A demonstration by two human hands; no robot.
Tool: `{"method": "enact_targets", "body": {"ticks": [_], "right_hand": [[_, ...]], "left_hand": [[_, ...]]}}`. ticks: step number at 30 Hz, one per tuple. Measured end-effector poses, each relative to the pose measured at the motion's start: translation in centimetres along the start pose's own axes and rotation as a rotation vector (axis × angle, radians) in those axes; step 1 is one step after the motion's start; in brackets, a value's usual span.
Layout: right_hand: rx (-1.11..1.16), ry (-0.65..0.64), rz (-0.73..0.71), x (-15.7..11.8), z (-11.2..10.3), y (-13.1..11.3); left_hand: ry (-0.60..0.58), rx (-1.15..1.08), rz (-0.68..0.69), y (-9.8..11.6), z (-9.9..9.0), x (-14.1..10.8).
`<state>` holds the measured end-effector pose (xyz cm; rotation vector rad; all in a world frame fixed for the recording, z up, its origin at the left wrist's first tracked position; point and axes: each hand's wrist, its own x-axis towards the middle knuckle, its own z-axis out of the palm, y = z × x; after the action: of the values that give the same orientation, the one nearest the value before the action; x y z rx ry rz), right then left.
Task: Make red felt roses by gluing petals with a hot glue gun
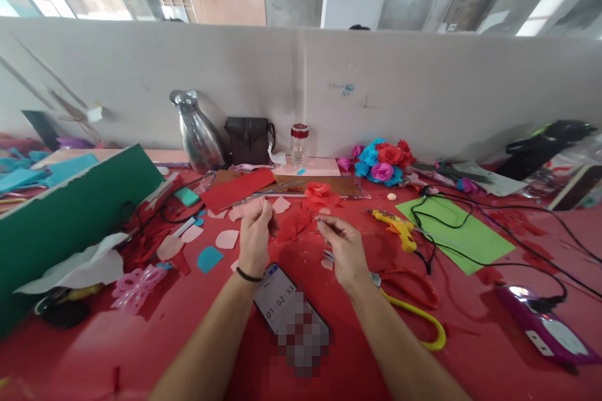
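Above the red table, my left hand [255, 235] is closed, thumb pressed on the fingers; what it holds, if anything, is hidden. My right hand [345, 249] is in a pinch, thumb against forefinger, with something too small to name at the tips. Between the two hands are red crepe paper petals [292, 225], and a red paper flower [318, 193] lies just beyond. Scissors [414, 291] with one red and one yellow handle lie partly under my right wrist. Below my hands rests a phone [285, 310] showing a timer.
A yellow glue gun [397, 229] with a black cord lies right, by a green sheet [456, 232]. Paper pieces [209, 259] scatter left. Behind stand a steel jug [197, 131], a glass jar [300, 143] and a paper-flower bunch [383, 161]. A purple power strip [545, 326] sits front right.
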<state>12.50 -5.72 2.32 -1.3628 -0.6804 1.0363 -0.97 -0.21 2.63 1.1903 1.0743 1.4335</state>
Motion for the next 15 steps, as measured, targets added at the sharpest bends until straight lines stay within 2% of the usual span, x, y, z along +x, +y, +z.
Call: {"method": "enact_targets", "body": {"ticks": [3,6,9,15], "right_hand": [[-0.022,-0.052,-0.131,0.1,0.1,0.5],[-0.072,-0.105,-0.276,0.3,0.1,1.3],[-0.105,-0.12,-0.364,0.6,0.1,1.9],[-0.227,-0.15,-0.527,0.9,0.4,2.4]], "left_hand": [[-0.145,0.054,-0.004,-0.2,0.6,-0.6],[-0.252,-0.01,0.02,-0.5,1.6,-1.5],[-0.235,-0.071,0.016,-0.7,2.0,-2.1],[-0.203,-0.109,0.025,-0.8,1.7,-2.1]]}}
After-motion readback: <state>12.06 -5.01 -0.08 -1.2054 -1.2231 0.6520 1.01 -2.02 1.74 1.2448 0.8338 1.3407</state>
